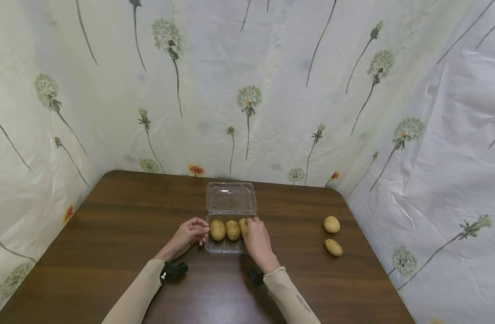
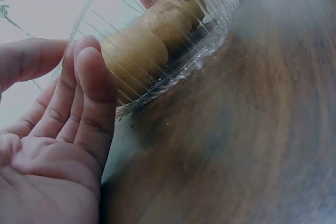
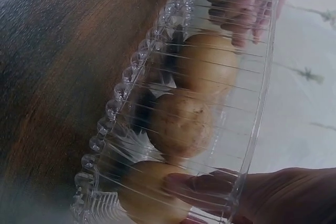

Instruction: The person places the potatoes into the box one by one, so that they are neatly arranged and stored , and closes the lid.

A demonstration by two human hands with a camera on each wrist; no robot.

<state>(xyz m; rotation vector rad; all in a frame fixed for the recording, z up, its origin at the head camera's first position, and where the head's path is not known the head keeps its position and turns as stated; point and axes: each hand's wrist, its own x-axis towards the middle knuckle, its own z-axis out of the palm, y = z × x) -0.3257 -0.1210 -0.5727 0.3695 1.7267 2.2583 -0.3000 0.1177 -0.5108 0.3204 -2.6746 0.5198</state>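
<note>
A clear plastic clamshell container [image 1: 227,248] stands on the table with its lid [image 1: 231,199] raised at the back. Inside it, a round potato [image 1: 217,230], a blemished potato [image 1: 233,230] and a third potato [image 1: 243,226] form a row. My left hand [image 1: 191,235] pinches the container's left rim between thumb and fingers, as the left wrist view shows. At the right end, my right hand [image 1: 258,238] reaches over the rim and grips the third potato, its thumb [image 3: 181,186] lying against the skin. Part of that potato is hidden by the hand.
On the right of the brown wooden table [image 1: 110,252] lie two loose potatoes, a round one [image 1: 331,224] and, nearer, an oval one [image 1: 333,247]. Flower-printed sheeting [image 1: 207,90] hangs behind the table and along its sides.
</note>
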